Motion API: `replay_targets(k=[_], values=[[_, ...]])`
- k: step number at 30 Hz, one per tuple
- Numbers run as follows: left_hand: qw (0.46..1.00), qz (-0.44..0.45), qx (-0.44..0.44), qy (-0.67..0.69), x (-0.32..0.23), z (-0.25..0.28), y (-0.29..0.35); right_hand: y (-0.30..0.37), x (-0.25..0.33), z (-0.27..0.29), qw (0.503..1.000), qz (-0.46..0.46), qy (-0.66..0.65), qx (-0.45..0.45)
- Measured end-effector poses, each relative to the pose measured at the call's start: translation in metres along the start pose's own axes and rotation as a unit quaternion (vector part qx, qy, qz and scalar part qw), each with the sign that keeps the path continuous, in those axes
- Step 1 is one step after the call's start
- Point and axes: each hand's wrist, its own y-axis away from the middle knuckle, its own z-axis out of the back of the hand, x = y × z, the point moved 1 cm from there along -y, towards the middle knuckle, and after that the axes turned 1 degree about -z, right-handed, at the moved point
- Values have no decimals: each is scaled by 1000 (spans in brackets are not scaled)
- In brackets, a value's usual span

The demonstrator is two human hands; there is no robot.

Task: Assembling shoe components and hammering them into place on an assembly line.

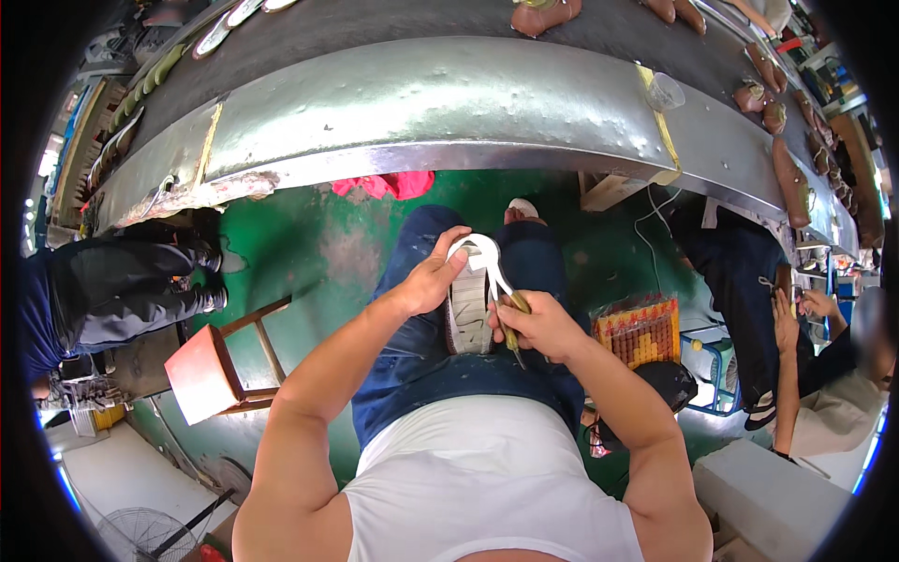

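The pale ribbed shoe piece, above the blue trousers, is best steadied by the left hand pinching its white band, while the right hand firmly grasps the olive-handled tool.

The left hand pinches a curved white strip over a grey-striped, shoe-shaped piece between dark-blue-trousered legs; the right hand grips an olive-handled metal tool. Brown foot-shaped forms line the long, dark, metal-edged worktop; below shows crumpled pink cloth.
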Motion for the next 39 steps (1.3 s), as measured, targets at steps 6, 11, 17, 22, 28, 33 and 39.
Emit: replay_targets(k=[6,11,17,22,28,33,39], values=[[999,-16,-34,-31,-1,-5,5,1,12,10,999,-25,36,27],[993,-33,-83,-76,-2,-11,2,-10,27,13,995,-25,91,32],[986,18,-123,-107,-6,0,5,2,4,19,991,32,129,3],[985,33,-118,-123,-9,-5,3,-3,-1,6,998,-35,-27,48],[990,-7,-96,-99,-2,-4,0,-5,11,7,996,-57,-20,61],[982,0,-131,-133,-2,0,5,-17,12,10,961,-58,270,-31],[988,-51,-136,46,24,9,-5,-46,-40,3,869,217,403,-187]])
